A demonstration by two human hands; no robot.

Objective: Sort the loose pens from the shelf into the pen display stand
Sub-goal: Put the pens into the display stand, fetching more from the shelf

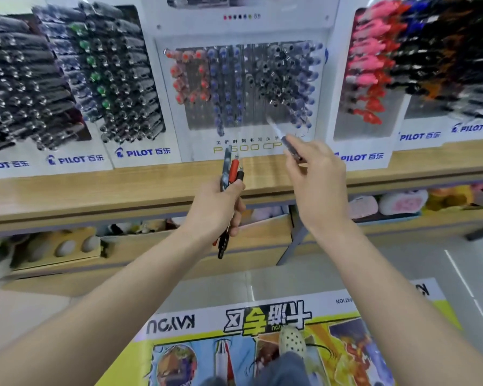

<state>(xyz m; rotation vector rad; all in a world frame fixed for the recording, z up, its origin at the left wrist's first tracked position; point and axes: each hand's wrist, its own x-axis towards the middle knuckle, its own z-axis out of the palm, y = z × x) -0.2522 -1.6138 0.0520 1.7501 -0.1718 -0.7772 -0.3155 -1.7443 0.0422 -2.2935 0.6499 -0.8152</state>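
My left hand (216,208) grips a small bundle of pens (230,174), red and black among them, upright in front of the wooden shelf (95,190). My right hand (314,174) pinches a single clear-barrelled pen (283,137) that points up and left toward the lower right part of the centre pen display stand (243,87). That stand holds red pens on its left, blue in the middle, dark and blue ones on the right, with several bare slots low down. The pen tip is blurred, just below the filled slots.
More Pilot pen stands flank the centre one: black and green pens (95,79) to the left, pink, red and dark pens (374,65) to the right. Below the shelf, bins hold plush toys (402,203). A colourful floor poster (262,344) lies underfoot.
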